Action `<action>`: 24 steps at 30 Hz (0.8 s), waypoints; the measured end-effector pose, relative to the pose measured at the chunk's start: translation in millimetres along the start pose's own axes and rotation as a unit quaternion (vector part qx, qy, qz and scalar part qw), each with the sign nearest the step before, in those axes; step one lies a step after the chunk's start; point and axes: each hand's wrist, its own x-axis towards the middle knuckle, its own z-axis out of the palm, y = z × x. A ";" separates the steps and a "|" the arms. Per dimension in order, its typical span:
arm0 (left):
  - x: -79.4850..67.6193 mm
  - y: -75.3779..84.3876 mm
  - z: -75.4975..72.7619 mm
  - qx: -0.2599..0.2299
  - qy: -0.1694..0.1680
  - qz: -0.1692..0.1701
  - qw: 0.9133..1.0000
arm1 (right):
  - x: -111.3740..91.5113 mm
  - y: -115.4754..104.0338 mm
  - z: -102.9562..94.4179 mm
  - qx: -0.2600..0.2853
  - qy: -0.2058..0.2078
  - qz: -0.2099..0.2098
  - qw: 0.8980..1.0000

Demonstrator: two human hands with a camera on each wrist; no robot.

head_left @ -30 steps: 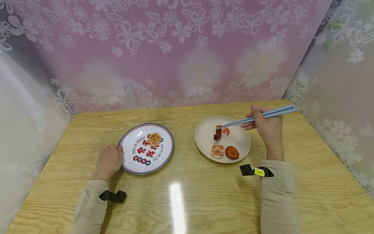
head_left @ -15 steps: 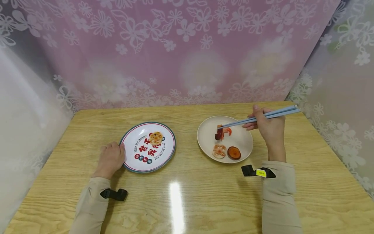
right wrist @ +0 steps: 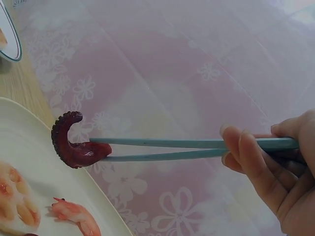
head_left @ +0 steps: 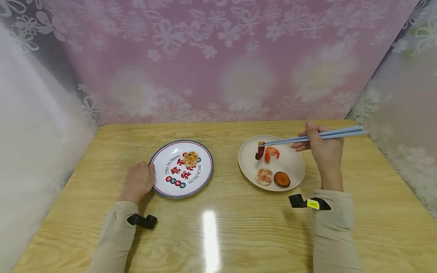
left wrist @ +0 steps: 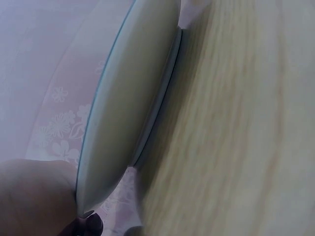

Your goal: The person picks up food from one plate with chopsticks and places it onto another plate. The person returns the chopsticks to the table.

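- Two pale sleeves (head_left: 114,235) are reaching forward from the near edge over the wooden counter (head_left: 246,235), two black mounts (head_left: 142,221) jutting at the wrists.
- The left hand (head_left: 138,180) is lying with its back upward, its wrist slanting forward and right; thumb and fingers are pinching the rim of the white plate (head_left: 198,180).
- One brown disc (head_left: 282,179) and one lotus slice (head_left: 264,176) are sitting just beside each other on the near part of the beige plate (head_left: 291,163).
- A second lotus slice (head_left: 190,159) is lying on the white plate, making two slices and two plates in all.
- The right hand (head_left: 325,153) is bending leftward at the wrist, thumb on top, fingers pinching two blue chopsticks (head_left: 285,141).
- One shrimp (head_left: 272,154) is resting on the beige plate, right of the tentacle.
- One tentacle (head_left: 260,152) is hanging over that plate from the chopsticks; its thick end is pointing away from the person, its long axis running near to far, and its suckered end is curling back in the right wrist view.
- The chopsticks are pointing left, their butts leaning right and slightly farther.
- Behind, a pink flowered curtain (head_left: 208,68) is hanging.
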 end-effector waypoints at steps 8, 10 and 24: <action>1.5 1.0 1.6 -0.018 0.000 -0.008 1.000 | -1.1 2.5 7.2 0.030 0.011 -0.016 0.999; 1.2 1.1 1.8 -0.024 0.001 -0.010 1.000 | -1.6 4.5 11.9 0.042 0.021 -0.023 0.999; 1.7 0.5 1.6 -0.026 -0.011 -0.018 0.999 | -18.1 24.6 74.4 0.037 -0.003 -0.019 0.999</action>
